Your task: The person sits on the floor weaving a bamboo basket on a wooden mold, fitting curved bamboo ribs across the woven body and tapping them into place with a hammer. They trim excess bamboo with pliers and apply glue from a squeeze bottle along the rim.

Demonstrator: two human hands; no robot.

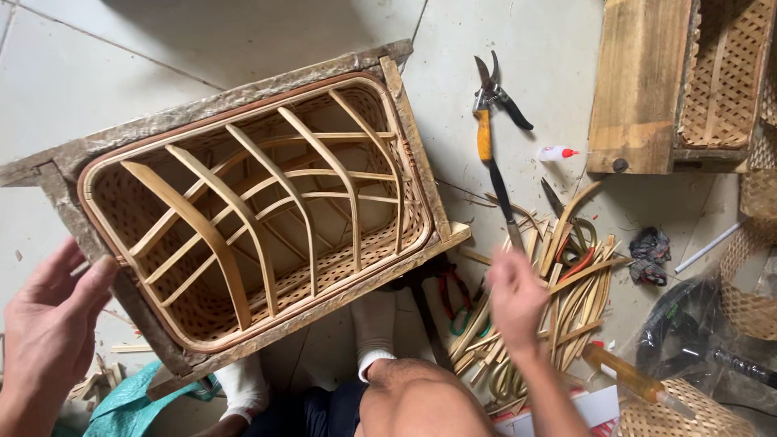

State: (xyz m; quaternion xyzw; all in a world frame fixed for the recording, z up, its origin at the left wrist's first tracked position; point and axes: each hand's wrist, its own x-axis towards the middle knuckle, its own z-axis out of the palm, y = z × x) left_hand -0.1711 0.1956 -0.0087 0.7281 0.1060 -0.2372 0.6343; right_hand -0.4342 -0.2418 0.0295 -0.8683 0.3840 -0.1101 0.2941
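Left hand (pixel 48 324) open-palmed against near-left corner of basket (pixel 259 210), steadying it in its wooden frame (pixel 417 137). Right hand (pixel 514 299), blurred, over bamboo strips (pixel 566 283); grip unclear.

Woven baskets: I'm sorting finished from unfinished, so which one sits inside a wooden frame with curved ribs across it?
The large basket by the left hand, held in the rough wooden frame. The other baskets at the right edge show no ribs.
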